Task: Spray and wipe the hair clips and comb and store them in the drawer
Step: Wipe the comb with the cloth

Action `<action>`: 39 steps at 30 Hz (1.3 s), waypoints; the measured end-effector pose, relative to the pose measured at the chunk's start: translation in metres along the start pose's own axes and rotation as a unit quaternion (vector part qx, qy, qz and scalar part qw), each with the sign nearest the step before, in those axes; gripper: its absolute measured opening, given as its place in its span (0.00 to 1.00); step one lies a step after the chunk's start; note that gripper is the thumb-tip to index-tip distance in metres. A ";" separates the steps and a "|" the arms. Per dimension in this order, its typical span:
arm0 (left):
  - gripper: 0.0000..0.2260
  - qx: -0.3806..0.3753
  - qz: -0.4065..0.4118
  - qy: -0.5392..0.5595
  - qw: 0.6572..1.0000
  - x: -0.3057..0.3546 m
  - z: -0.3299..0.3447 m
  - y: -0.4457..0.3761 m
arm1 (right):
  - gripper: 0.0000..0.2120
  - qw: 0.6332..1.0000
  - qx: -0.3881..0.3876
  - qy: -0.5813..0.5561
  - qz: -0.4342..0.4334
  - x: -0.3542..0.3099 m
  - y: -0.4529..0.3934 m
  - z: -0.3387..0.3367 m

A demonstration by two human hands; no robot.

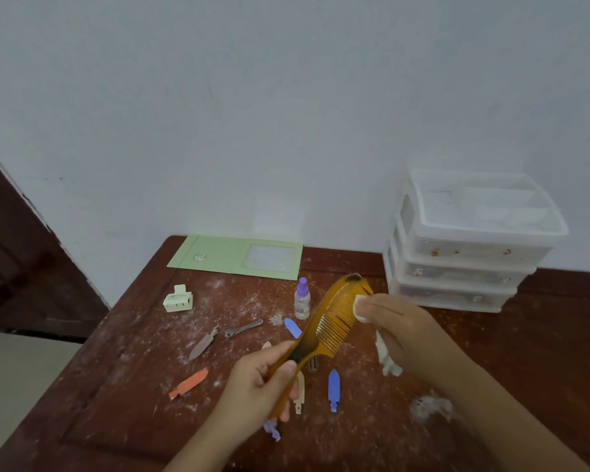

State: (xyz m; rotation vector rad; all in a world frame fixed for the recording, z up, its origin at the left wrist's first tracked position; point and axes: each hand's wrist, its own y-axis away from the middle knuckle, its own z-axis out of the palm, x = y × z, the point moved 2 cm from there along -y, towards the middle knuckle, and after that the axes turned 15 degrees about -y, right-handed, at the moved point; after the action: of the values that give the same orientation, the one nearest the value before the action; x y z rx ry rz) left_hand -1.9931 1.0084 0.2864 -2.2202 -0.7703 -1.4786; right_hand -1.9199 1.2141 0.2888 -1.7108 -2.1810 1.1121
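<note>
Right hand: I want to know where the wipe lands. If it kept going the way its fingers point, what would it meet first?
The right hand holds the tissue against the comb, so the comb's teeth come first; depth is hard to judge.

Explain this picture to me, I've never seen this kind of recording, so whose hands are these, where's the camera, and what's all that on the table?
There is no machine here. A person wears a camera on the head, so this one picture looks forward and down at their own two hands.

The left hand grips the handle of an amber comb, lifted above the table. The right hand pinches a white cloth against the comb's teeth, as if wiping them.

Below is a dusty brown wooden table. On it lie several flat hair clips, among them an orange clip and a blue clip, plus a pale green claw clip. A small spray bottle with a purple cap stands upright. At the back lie a green folder and, to the right, a clear plastic drawer unit.
</note>
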 end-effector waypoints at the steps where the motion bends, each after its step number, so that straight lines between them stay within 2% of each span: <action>1: 0.13 0.001 -0.012 0.001 1.000 -0.002 -0.001 0.000 | 0.14 1.000 -0.013 -0.019 0.012 0.002 0.006 -0.002; 3: 0.14 0.000 -0.027 -0.001 1.000 -0.006 -0.004 0.001 | 0.12 0.999 -0.014 -0.042 0.029 0.004 0.014 -0.006; 6: 0.16 -0.010 -0.030 -0.015 0.999 -0.006 -0.006 0.000 | 0.12 0.998 0.043 -0.037 0.025 0.003 0.011 -0.013; 10: 0.14 -0.024 -0.015 -0.033 0.999 0.000 -0.001 -0.001 | 0.14 0.995 0.094 0.018 0.023 -0.007 -0.006 -0.015; 15: 0.12 0.010 0.002 -0.027 1.000 0.005 -0.001 -0.004 | 0.13 0.997 0.065 0.039 0.005 -0.020 -0.018 0.006; 20: 0.18 0.003 -0.034 -0.038 0.999 0.000 -0.007 -0.002 | 0.15 0.999 -0.013 0.032 -0.036 -0.036 -0.009 0.006; 25: 0.16 -0.008 -0.015 -0.059 0.998 0.006 -0.006 -0.003 | 0.16 0.998 0.008 0.013 -0.057 -0.046 -0.011 0.022; 27: 0.13 0.004 0.002 -0.048 0.999 0.009 -0.005 -0.002 | 0.11 0.998 0.012 -0.004 -0.064 -0.048 -0.014 0.025; 29: 0.11 0.014 0.011 -0.030 0.999 0.010 -0.004 0.000 | 0.22 0.999 -0.001 -0.001 -0.054 -0.049 -0.014 0.026; 30: 0.11 0.016 0.015 -0.029 0.999 0.009 -0.002 0.001 | 0.19 0.998 -0.003 0.002 -0.057 -0.049 -0.012 0.023; 31: 0.11 0.013 0.015 -0.030 0.999 0.007 0.001 0.003 | 0.10 0.997 0.001 0.009 -0.072 -0.051 -0.010 0.021; 32: 0.11 0.010 0.015 -0.032 0.999 0.004 0.004 0.004 | 0.09 0.997 0.004 0.002 -0.075 -0.054 -0.007 0.019; 34: 0.11 0.009 0.012 -0.035 0.999 -0.002 0.010 0.006 | 0.23 0.997 -0.004 0.002 -0.071 -0.054 0.000 0.020; 35: 0.11 0.014 0.007 -0.034 0.999 -0.004 0.011 0.007 | 0.25 0.998 -0.014 0.011 -0.065 -0.054 0.002 0.019; 36: 0.11 0.022 0.000 -0.028 0.999 -0.005 0.010 0.007 | 0.24 0.997 -0.039 0.019 -0.063 -0.051 0.007 0.020; 38: 0.12 0.029 -0.008 -0.009 0.999 -0.003 0.003 0.006 | 0.10 0.994 -0.090 0.039 -0.043 -0.039 0.020 0.025; 39: 0.12 0.029 -0.003 -0.007 1.000 -0.001 -0.001 0.005 | 0.12 0.994 -0.096 0.042 -0.027 -0.033 0.025 0.027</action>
State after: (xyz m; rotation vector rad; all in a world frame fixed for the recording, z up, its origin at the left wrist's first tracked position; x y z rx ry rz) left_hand -1.9915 1.0039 0.2855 -2.1885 -0.8145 -1.4265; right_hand -1.9037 1.1748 0.2639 -1.7245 -2.3325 0.8262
